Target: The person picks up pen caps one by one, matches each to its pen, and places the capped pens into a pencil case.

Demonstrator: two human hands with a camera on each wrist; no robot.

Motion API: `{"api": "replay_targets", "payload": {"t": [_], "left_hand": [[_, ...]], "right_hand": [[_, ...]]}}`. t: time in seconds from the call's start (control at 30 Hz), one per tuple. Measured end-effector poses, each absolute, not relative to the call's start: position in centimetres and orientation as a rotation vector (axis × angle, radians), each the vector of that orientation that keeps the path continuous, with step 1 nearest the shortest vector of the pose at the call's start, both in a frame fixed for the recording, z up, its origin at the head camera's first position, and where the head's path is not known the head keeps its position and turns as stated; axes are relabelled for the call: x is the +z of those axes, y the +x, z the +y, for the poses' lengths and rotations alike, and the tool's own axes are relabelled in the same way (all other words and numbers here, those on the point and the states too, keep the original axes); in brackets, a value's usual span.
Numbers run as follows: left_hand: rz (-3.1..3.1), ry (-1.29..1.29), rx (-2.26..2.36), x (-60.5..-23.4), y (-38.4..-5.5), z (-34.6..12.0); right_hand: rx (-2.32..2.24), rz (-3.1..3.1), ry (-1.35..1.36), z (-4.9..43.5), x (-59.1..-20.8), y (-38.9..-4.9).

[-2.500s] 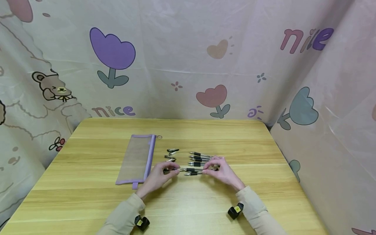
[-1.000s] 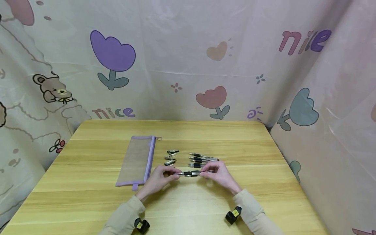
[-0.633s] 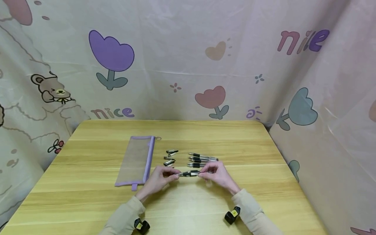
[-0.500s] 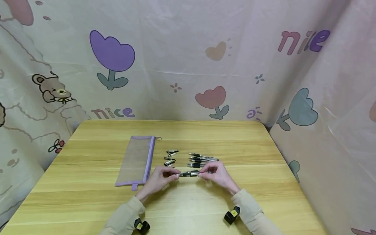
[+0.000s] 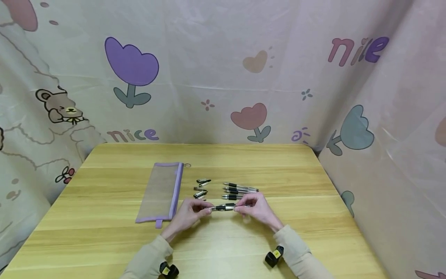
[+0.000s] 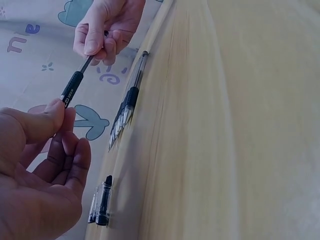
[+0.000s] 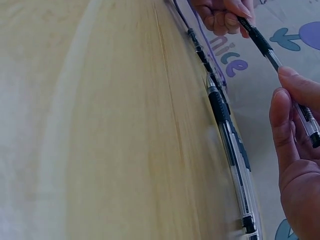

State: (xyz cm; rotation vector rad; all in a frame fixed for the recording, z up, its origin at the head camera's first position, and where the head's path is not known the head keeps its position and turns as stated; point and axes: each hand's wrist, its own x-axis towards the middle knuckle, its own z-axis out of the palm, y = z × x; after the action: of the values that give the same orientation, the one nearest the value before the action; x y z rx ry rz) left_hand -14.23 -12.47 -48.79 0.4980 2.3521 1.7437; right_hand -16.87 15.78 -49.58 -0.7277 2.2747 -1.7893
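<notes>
A gel pen (image 5: 220,208) with a black grip and clear barrel spans the space between both hands. My left hand (image 5: 188,213) pinches its front end between thumb and fingers, which hide the tip. At the barrel, thumb and forefinger of my right hand (image 5: 258,209) pinch the same pen; in the right wrist view its black rear end (image 7: 314,139) sticks out past the fingers. Just behind it, several similar uncapped pens (image 5: 231,197) lie side by side on the table, tips to the left. Several loose black and clear pen caps (image 5: 201,189) lie left of them.
A flat mesh zip pouch (image 5: 158,193) with purple trim lies left of the caps, its zip along the right side. The wooden table (image 5: 223,244) meets a printed curtain (image 5: 195,58) at the back and sides.
Both hands have come slightly nearer the person and closer together with the pen since the oldest frame. Over the last second they have barely moved; the pouch, caps and lying pens stay put.
</notes>
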Motion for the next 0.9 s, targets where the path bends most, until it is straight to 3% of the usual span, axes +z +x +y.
{"api": "replay_targets", "payload": {"t": [0.9], "left_hand": [[2.374, 0.512, 1.699, -48.8, -14.2, -14.0]], "right_hand": [[-1.620, 2.350, -0.759, 17.1, -48.8, -16.8]]}}
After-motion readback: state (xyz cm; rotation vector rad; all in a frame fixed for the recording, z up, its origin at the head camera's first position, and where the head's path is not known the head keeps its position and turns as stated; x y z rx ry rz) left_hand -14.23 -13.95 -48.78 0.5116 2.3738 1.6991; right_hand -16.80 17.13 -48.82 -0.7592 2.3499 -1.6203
